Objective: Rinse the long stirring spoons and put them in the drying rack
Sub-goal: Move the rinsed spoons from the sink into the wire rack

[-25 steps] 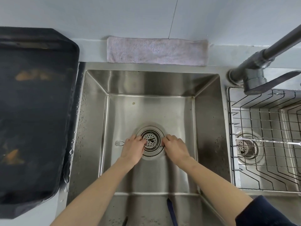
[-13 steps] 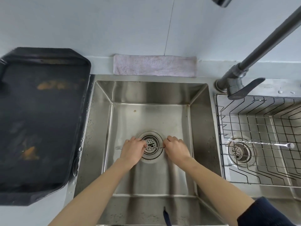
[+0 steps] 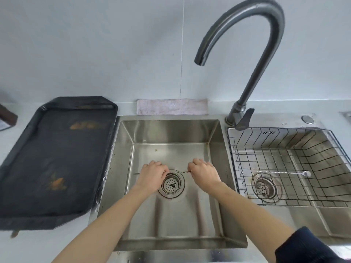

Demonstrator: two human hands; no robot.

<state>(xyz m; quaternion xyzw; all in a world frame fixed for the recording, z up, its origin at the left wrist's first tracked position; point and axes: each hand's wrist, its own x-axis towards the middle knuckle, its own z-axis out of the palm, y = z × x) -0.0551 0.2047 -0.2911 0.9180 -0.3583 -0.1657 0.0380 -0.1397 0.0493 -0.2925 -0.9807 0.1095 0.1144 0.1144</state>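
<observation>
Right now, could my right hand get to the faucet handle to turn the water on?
Probably yes. The right hand pinches one end of the stirring spoon with the left hand, and nothing stands between it and the faucet handle. It must let go first.

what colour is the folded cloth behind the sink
Pale pinkish-lilac, plain; the cloth shows best in the head view, against the wall.

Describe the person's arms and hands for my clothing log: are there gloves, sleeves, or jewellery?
Both hands are bare: no gloves on the left hand or the right hand, and no rings, watch or bracelets visible. Both forearms are uncovered. A dark navy sleeve shows on the right arm, pushed up near the elbow. The left arm shows no sleeve within the frame.
</observation>
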